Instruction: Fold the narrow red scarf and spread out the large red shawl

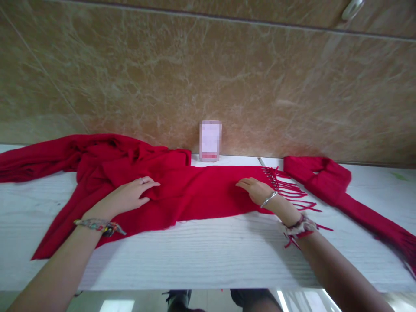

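A red fringed scarf (pixel 211 190) is spread over a white wood-grain bench. Its left part lies in loose, rumpled folds, while the strip between my hands is fairly flat. On the rumpled part rests my left hand (pixel 131 197), thumb and fingers apart, with a ring on one finger. My right hand (pixel 256 190) lies palm down near the fringed end, fingers stretched over the cloth. The tassels (pixel 292 190) fan out to the right of that hand, partly under the wrist. Neither hand visibly grips the fabric.
A second, folded dark red scarf (pixel 328 186) lies at the right. A phone-like object (pixel 210 141), its face blurred out, leans against the brown marbled wall (pixel 195 78) behind the bench (pixel 201 255). Below the bench's front edge, legs and a tiled floor show.
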Demonstrator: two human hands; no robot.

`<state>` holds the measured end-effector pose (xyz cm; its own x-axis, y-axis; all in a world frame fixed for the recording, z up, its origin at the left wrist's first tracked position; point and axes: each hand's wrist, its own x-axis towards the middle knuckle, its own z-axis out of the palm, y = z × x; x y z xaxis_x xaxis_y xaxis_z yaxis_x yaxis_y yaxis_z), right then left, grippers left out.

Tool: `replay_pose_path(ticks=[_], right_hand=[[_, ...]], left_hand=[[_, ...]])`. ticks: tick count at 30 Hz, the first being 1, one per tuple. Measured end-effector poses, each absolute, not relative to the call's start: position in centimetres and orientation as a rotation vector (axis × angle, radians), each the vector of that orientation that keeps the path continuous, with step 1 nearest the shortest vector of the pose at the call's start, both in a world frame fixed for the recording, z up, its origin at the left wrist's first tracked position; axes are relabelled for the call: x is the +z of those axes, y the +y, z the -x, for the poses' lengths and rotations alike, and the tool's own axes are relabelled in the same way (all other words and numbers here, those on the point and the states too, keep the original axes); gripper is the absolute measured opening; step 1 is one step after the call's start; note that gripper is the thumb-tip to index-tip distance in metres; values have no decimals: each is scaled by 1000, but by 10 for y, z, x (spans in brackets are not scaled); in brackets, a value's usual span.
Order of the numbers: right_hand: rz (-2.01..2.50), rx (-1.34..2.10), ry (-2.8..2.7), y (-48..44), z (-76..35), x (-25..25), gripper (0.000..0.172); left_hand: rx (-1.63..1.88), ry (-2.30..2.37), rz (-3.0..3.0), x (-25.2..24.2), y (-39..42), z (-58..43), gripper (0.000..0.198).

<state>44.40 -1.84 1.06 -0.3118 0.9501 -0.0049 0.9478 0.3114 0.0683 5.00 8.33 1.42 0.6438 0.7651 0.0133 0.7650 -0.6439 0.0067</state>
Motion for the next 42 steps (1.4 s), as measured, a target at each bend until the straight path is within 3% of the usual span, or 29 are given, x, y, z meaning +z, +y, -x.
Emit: replay_pose_path(ticks=[12, 18, 23, 26, 31, 42], right_hand=[[-1915, 39, 2776, -57, -502, -11, 58], [-2150, 74, 2777, -57, -498, -1, 43], [-2445, 42, 2835, -65, -500, 14, 36], [-2436, -198, 2899, -70, -506, 23, 32], [-1829, -770, 2881, -70, -515, 24, 30], [-1870, -865, 2838, -72, -512, 27, 30]], left_hand=[[-114, 1386, -2907, 22, 73, -60, 49], [177, 1333, -2822, 51, 64, -56, 28], [509, 1288, -2684, 76, 50, -39, 28], [325, 1174, -2575, 74, 49, -34, 29], [-181, 1042, -2322, 55, 55, -38, 25], [-118, 977, -2373, 72, 46, -29, 22]])
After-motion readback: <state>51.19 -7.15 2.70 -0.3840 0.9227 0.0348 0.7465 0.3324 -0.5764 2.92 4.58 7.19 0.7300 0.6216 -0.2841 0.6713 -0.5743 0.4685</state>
